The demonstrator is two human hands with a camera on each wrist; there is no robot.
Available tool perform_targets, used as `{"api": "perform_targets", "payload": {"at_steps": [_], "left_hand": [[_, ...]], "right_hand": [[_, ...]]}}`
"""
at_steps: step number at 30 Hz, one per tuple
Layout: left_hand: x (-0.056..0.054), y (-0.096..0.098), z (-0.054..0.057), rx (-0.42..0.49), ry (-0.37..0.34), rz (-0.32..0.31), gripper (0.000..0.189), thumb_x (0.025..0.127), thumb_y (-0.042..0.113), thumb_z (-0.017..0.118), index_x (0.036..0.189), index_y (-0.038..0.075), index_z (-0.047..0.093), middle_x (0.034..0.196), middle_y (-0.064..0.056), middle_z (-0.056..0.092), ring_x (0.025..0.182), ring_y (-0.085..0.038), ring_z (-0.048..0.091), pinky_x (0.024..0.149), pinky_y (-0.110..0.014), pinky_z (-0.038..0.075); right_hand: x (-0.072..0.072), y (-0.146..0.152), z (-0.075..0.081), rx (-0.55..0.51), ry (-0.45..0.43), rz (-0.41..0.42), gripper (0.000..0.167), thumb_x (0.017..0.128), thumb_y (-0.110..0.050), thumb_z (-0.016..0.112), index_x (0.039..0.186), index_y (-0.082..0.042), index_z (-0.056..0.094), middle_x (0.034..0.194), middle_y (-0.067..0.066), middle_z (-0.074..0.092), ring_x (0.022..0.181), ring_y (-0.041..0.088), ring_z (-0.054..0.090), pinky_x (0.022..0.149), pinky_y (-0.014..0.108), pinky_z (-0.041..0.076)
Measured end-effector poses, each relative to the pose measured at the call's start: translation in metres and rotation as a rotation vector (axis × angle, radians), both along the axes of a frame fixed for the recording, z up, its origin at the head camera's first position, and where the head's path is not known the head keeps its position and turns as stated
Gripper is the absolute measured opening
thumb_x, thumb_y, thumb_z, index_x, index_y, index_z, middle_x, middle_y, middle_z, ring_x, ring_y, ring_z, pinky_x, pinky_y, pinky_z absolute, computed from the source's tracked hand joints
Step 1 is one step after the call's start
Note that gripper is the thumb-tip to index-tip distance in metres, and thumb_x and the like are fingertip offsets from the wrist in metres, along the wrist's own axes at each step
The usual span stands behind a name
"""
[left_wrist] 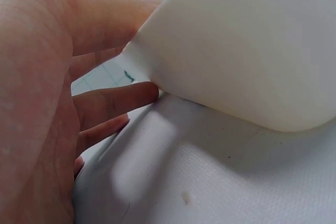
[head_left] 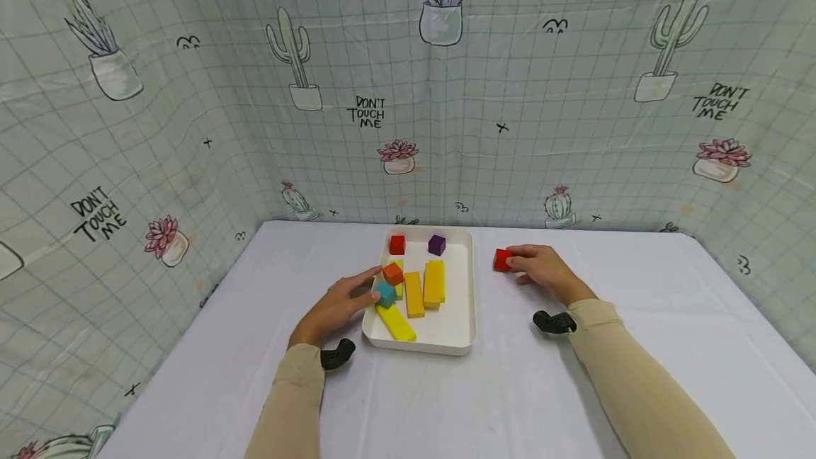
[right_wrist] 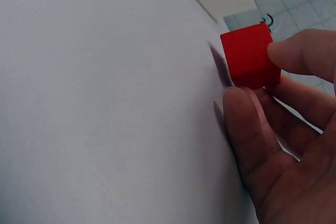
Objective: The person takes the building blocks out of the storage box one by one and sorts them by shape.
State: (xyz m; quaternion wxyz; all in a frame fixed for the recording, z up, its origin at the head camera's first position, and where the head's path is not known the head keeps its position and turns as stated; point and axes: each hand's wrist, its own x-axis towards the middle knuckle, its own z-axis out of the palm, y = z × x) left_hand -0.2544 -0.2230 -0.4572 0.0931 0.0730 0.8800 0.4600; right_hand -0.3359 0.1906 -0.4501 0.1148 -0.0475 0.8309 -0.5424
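Observation:
At the right of the head view, my right hand pinches a red cube low over the white cloth; in the right wrist view the digits touch the cube's sides. My left hand is at the left side of a white tray, its fingers nearly straight and touching the wall. Nearest its fingertips are an orange cube and a teal cube in the tray. From the left wrist, the tray's outer wall hides the cubes and some of the fingertips.
Also in the tray are another red cube, a purple cube and several yellow and orange-yellow blocks. The white cloth covers the table. A patterned curtain rises behind it.

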Motion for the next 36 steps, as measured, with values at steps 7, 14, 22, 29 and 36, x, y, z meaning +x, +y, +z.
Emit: {"api": "perform_targets", "payload": {"at_steps": [7,14,22,29,36], "left_hand": [[0.000,0.000,0.001,0.003,-0.002,0.000,0.061,0.095,0.047,0.064,0.152,0.037,0.044,0.152,-0.005,0.046,0.142,-0.032,0.037,0.114,-0.063,0.026],[0.001,0.001,0.003,0.004,0.002,-0.006,0.060,0.096,0.044,0.064,0.152,0.036,0.044,0.152,-0.007,0.047,0.142,-0.032,0.038,0.114,-0.063,0.026],[0.002,0.002,0.001,0.000,-0.017,0.018,0.062,0.095,0.048,0.064,0.152,0.038,0.044,0.152,-0.004,0.046,0.142,-0.032,0.037,0.113,-0.064,0.027],[0.001,0.004,0.000,0.010,-0.017,0.023,0.061,0.095,0.048,0.064,0.152,0.039,0.044,0.152,-0.007,0.047,0.142,-0.033,0.036,0.113,-0.065,0.026],[0.001,0.003,0.003,-0.003,-0.012,0.008,0.061,0.096,0.045,0.064,0.153,0.037,0.043,0.153,-0.008,0.046,0.142,-0.033,0.037,0.114,-0.063,0.026]], "right_hand": [[-0.001,-0.004,-0.001,0.085,0.001,-0.026,0.050,0.100,-0.020,0.058,0.145,-0.001,0.051,0.133,0.024,0.057,0.089,0.022,0.065,0.079,0.028,0.055],[-0.002,-0.005,-0.004,0.102,0.006,-0.053,0.050,0.098,-0.024,0.061,0.143,-0.003,0.054,0.131,0.023,0.059,0.088,0.023,0.065,0.078,0.028,0.056],[0.001,-0.006,-0.006,0.095,0.023,-0.064,0.051,0.096,-0.025,0.064,0.141,-0.002,0.056,0.133,0.022,0.058,0.089,0.022,0.067,0.079,0.027,0.056],[0.005,0.000,-0.001,-0.052,0.060,-0.110,0.052,0.100,-0.029,0.061,0.141,0.003,0.053,0.131,0.023,0.060,0.107,0.030,0.064,0.080,0.028,0.058],[0.008,-0.012,0.016,-0.117,0.098,-0.145,0.053,0.101,-0.034,0.060,0.139,0.002,0.054,0.132,0.022,0.060,0.113,0.033,0.062,0.085,0.029,0.057]]}}
